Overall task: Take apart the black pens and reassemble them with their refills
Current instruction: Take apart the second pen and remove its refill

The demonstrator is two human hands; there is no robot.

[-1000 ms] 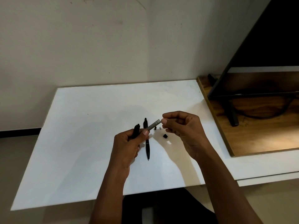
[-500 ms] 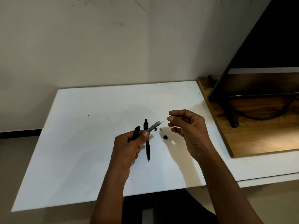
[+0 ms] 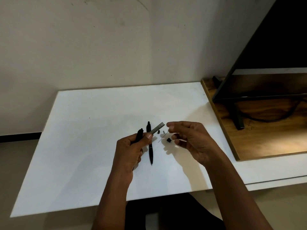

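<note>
Nearest, left hand (image 3: 129, 150): curled round one black pen (image 3: 139, 134), with one grey refill case (image 3: 158, 128) pinned under the thumb. Right hand (image 3: 194, 141): fingertips pinching one thin refill (image 3: 163, 137), slanted down toward the white surface (image 3: 83, 146). Between the two hands, flat on the surface: a second black pen (image 3: 150, 146). Just beyond: one small black cap (image 3: 169, 140), one dark piece (image 3: 159, 131) and one pale piece (image 3: 163, 131). Farther right: one wooden board (image 3: 257, 143) bearing a black stand (image 3: 238, 120).
</note>
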